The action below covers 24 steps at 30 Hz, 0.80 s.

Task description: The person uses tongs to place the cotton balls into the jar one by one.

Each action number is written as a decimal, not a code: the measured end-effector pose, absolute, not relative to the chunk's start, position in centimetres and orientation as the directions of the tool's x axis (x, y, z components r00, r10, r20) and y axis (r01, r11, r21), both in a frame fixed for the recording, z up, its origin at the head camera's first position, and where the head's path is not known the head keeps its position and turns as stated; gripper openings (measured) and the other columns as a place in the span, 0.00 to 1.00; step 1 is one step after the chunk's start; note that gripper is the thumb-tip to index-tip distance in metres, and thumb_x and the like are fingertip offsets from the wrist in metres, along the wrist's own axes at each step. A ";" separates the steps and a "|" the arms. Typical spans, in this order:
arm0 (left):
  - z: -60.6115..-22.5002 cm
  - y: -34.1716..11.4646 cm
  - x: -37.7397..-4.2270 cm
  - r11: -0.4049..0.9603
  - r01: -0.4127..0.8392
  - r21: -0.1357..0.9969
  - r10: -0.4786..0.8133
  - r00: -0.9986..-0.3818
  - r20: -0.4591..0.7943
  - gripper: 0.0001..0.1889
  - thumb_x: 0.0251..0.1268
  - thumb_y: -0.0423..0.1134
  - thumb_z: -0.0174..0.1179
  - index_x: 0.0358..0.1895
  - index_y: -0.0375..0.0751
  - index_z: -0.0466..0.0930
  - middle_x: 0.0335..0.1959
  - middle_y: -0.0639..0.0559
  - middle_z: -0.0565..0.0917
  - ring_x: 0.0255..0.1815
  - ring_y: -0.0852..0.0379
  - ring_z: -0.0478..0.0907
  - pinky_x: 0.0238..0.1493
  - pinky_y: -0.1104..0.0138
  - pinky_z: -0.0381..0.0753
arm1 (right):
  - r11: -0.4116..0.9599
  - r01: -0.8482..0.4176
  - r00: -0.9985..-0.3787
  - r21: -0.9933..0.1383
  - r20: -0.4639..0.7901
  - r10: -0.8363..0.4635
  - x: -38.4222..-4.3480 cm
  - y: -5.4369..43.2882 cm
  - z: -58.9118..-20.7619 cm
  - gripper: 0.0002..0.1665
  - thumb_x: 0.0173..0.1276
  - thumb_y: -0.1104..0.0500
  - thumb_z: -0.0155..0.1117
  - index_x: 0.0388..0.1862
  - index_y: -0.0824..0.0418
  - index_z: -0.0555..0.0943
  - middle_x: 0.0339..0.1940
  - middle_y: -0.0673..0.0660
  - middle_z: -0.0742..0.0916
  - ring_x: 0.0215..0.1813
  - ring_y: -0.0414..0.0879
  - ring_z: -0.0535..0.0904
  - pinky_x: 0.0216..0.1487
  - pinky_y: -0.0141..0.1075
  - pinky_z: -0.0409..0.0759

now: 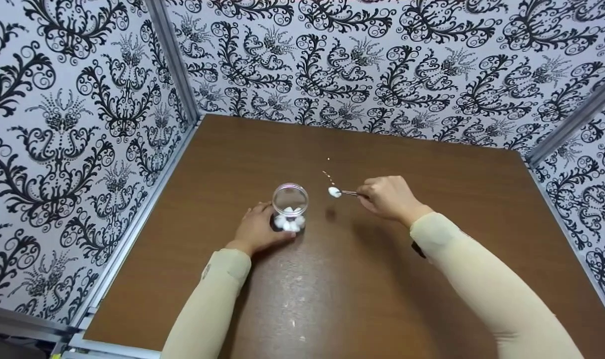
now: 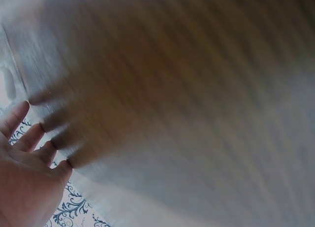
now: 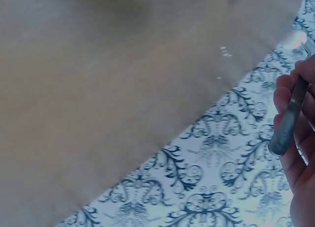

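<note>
In the head view, a clear round jar [image 1: 291,198] stands on the table with several white cotton balls [image 1: 290,223] in it. My left hand [image 1: 263,230] holds the jar from its left side, thumb across the front. The left wrist view shows this hand [image 2: 32,168] with its fingertips low at the tabletop and part of the jar at the edge. My right hand [image 1: 389,198] grips a metal cutlery handle [image 3: 289,121]. At the utensil's far end is one white cotton ball [image 1: 334,192], above the table and right of the jar. The ball hides the utensil's head.
The brown tabletop [image 1: 432,159] is glossy, with small bright specks [image 1: 328,175] beyond the cotton ball. Patterned panels [image 1: 352,65] rise behind it and at both sides, with metal posts [image 1: 172,60] at the corners.
</note>
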<state>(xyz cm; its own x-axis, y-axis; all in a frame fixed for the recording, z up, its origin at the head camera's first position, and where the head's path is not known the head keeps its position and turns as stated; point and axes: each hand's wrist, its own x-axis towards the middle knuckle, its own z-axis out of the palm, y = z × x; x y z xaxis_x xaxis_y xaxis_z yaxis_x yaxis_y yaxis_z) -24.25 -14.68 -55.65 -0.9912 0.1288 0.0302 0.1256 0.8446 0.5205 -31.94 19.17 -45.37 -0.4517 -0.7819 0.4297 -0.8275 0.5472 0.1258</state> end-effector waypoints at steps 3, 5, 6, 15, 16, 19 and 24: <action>-55.8 -14.7 -24.3 0.846 0.131 0.517 0.132 -0.991 0.036 0.49 0.45 0.71 0.69 0.69 0.44 0.73 0.72 0.44 0.68 0.75 0.42 0.59 0.76 0.51 0.48 | 0.533 -0.835 -0.430 0.136 0.441 -0.787 -31.3 18.6 -44.3 0.05 0.60 0.60 0.66 0.30 0.56 0.88 0.23 0.48 0.82 0.19 0.47 0.77 0.14 0.45 0.73; -55.9 -14.7 -24.4 0.845 0.138 0.517 0.134 -0.990 0.045 0.49 0.45 0.71 0.70 0.68 0.43 0.73 0.72 0.44 0.69 0.74 0.42 0.59 0.76 0.51 0.49 | 0.521 -0.842 -0.411 0.144 0.456 -0.790 -30.9 18.2 -43.6 0.05 0.60 0.60 0.66 0.30 0.56 0.88 0.23 0.48 0.82 0.19 0.46 0.77 0.13 0.44 0.72; -55.9 -14.7 -24.4 0.844 0.141 0.518 0.136 -0.990 0.048 0.49 0.45 0.70 0.70 0.68 0.43 0.74 0.71 0.44 0.69 0.74 0.42 0.60 0.76 0.50 0.49 | 0.516 -0.844 -0.402 0.146 0.464 -0.789 -30.8 17.9 -43.3 0.04 0.60 0.60 0.66 0.30 0.56 0.88 0.23 0.47 0.82 0.19 0.46 0.77 0.13 0.44 0.72; -56.1 -14.9 -24.5 0.846 0.153 0.511 0.143 -0.988 0.059 0.49 0.45 0.70 0.70 0.69 0.42 0.72 0.71 0.43 0.69 0.74 0.41 0.60 0.76 0.49 0.49 | 0.463 -0.873 -0.340 0.152 0.490 -0.803 -29.9 14.9 -41.6 0.03 0.61 0.58 0.68 0.31 0.55 0.88 0.24 0.48 0.82 0.21 0.45 0.77 0.16 0.42 0.75; -56.0 -14.9 -24.4 0.846 0.155 0.510 0.143 -0.988 0.063 0.49 0.45 0.70 0.70 0.69 0.42 0.73 0.71 0.42 0.69 0.74 0.41 0.60 0.76 0.49 0.49 | 0.457 -0.876 -0.334 0.154 0.489 -0.806 -29.9 14.5 -41.6 0.03 0.61 0.58 0.68 0.31 0.55 0.88 0.24 0.48 0.82 0.21 0.45 0.78 0.16 0.42 0.75; -56.0 -14.8 -24.4 0.851 0.149 0.504 0.137 -0.989 0.060 0.49 0.45 0.70 0.70 0.68 0.43 0.73 0.71 0.43 0.70 0.74 0.41 0.60 0.76 0.50 0.50 | 0.444 -0.881 -0.325 0.163 0.475 -0.818 -29.7 13.5 -41.6 0.04 0.62 0.58 0.67 0.32 0.55 0.88 0.26 0.48 0.84 0.23 0.45 0.79 0.18 0.42 0.77; -55.8 -14.6 -24.3 0.853 0.140 0.503 0.131 -0.990 0.053 0.49 0.45 0.71 0.69 0.68 0.42 0.74 0.70 0.43 0.70 0.73 0.42 0.61 0.76 0.50 0.50 | 0.424 -0.890 -0.313 0.171 0.447 -0.838 -29.6 12.2 -42.2 0.05 0.63 0.58 0.67 0.33 0.55 0.88 0.27 0.48 0.85 0.25 0.46 0.81 0.20 0.42 0.79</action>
<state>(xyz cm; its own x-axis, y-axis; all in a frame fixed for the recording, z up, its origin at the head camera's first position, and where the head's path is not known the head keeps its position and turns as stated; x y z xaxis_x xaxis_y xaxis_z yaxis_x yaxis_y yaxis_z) -24.26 -14.64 -55.75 -0.9900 0.1308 0.0529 0.1395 0.8530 0.5030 -29.58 12.25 -42.19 -0.3131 -0.8378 0.4473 -0.8896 0.4236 0.1707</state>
